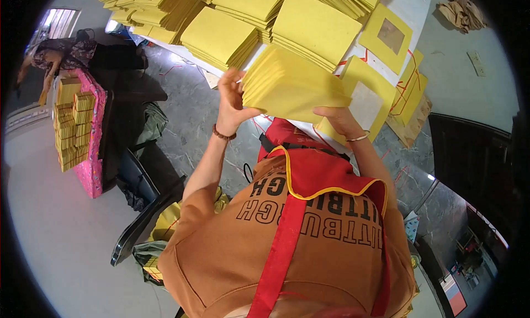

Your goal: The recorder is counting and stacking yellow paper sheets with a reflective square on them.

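Note:
A thick stack of yellow paper sheets is held up in front of me, above the near edge of the white table. My left hand grips its left end, fingers wrapped over the edge. My right hand supports it from beneath at the right. Both wrists wear thin bracelets. Under the stack lies a yellow sheet with a pale square centre.
More yellow stacks cover the table, plus a yellow sheet with a silvery square. At left a pink-edged board carries bundled yellow packets, with another person beside it. A dark chair stands close at my left.

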Demonstrator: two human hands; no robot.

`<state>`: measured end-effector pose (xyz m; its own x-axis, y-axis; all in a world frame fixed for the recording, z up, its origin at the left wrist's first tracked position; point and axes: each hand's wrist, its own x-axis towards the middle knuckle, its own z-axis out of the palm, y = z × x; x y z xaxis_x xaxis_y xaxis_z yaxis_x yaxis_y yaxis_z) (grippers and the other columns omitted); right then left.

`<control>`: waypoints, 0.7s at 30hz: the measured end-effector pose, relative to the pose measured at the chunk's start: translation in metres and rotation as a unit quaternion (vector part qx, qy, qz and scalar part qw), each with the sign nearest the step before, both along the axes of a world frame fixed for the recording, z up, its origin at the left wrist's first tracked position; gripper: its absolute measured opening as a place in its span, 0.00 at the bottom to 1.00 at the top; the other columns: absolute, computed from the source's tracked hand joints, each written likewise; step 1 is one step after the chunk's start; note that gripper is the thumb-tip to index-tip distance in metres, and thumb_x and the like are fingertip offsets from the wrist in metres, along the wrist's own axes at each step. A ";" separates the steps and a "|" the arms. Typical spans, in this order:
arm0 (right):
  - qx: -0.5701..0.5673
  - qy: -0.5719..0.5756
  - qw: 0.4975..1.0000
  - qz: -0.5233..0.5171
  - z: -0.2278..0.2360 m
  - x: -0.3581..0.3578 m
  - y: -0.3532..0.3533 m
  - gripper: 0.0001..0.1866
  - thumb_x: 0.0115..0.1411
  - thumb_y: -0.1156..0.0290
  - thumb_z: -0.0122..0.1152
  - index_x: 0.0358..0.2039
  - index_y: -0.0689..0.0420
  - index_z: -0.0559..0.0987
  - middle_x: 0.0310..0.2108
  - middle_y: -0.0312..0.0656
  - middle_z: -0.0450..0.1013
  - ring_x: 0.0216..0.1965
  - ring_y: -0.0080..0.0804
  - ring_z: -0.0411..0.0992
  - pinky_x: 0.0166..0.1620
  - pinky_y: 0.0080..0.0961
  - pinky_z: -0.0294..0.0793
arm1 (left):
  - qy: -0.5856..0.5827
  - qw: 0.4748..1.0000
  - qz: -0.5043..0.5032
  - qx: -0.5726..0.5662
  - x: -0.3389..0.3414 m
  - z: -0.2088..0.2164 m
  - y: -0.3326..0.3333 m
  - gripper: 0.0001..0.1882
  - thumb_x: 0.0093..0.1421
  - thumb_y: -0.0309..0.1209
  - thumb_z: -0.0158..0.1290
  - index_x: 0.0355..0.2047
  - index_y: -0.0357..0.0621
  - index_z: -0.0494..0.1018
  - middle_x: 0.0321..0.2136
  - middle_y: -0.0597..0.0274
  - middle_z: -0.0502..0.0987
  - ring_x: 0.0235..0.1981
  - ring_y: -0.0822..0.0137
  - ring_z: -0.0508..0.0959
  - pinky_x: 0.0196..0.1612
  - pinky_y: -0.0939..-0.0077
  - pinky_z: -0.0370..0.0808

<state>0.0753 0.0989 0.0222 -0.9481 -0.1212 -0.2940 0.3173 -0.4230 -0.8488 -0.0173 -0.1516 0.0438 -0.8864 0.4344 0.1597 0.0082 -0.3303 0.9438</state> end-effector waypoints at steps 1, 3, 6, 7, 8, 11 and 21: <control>0.002 -0.001 1.000 -0.002 0.000 0.003 -0.002 0.34 0.48 0.75 0.65 0.56 0.58 0.63 0.54 0.41 0.63 0.56 0.31 0.60 0.58 0.30 0.59 | -0.045 0.996 -0.010 0.072 0.004 0.017 0.009 0.64 0.36 0.35 0.71 0.63 0.50 0.35 0.58 0.57 0.54 0.58 0.62 0.60 0.59 0.65 0.60; -0.151 -0.004 0.988 -0.037 -0.001 0.005 -0.015 0.33 0.50 0.77 0.60 0.57 0.58 0.60 0.56 0.40 0.60 0.58 0.33 0.58 0.61 0.33 0.55 | -0.052 0.994 0.002 0.100 0.015 0.018 0.025 0.65 0.36 0.34 0.71 0.64 0.50 0.33 0.59 0.57 0.53 0.59 0.63 0.59 0.58 0.66 0.61; -0.229 -0.035 0.969 -0.086 -0.008 0.000 -0.029 0.34 0.50 0.81 0.56 0.59 0.57 0.58 0.57 0.39 0.59 0.61 0.34 0.54 0.63 0.34 0.52 | 0.031 0.992 0.007 0.125 0.016 0.032 0.047 0.63 0.38 0.29 0.69 0.64 0.48 0.33 0.58 0.56 0.56 0.57 0.64 0.61 0.55 0.69 0.65; -0.228 -0.036 0.969 -0.085 -0.005 -0.003 -0.032 0.34 0.50 0.81 0.56 0.59 0.57 0.58 0.57 0.39 0.59 0.61 0.34 0.54 0.63 0.34 0.52 | -0.015 1.000 0.009 0.026 0.010 0.033 0.044 0.61 0.38 0.27 0.69 0.64 0.46 0.35 0.56 0.55 0.59 0.56 0.64 0.64 0.54 0.69 0.66; -0.192 -0.007 0.978 -0.084 -0.003 -0.006 -0.032 0.38 0.49 0.82 0.58 0.60 0.54 0.55 0.57 0.40 0.58 0.60 0.33 0.54 0.61 0.34 0.54 | -0.060 0.995 0.010 -0.073 0.005 0.033 0.041 0.60 0.38 0.25 0.68 0.63 0.44 0.37 0.54 0.55 0.62 0.54 0.63 0.66 0.54 0.69 0.66; -0.124 0.050 0.986 -0.100 0.006 -0.007 -0.023 0.45 0.46 0.83 0.60 0.62 0.51 0.50 0.59 0.42 0.53 0.62 0.34 0.51 0.61 0.34 0.53 | -0.074 0.996 -0.008 -0.057 -0.006 0.034 0.031 0.52 0.39 0.23 0.66 0.60 0.40 0.45 0.50 0.55 0.66 0.51 0.64 0.68 0.53 0.68 0.67; 0.206 0.132 0.970 0.010 0.014 -0.029 -0.014 0.62 0.37 0.77 0.70 0.65 0.51 0.36 0.66 0.42 0.39 0.66 0.35 0.42 0.65 0.32 0.45 | 0.119 0.960 -0.015 -0.255 -0.008 -0.020 0.024 0.42 0.39 0.30 0.68 0.51 0.35 0.54 0.44 0.52 0.69 0.47 0.64 0.71 0.51 0.71 0.68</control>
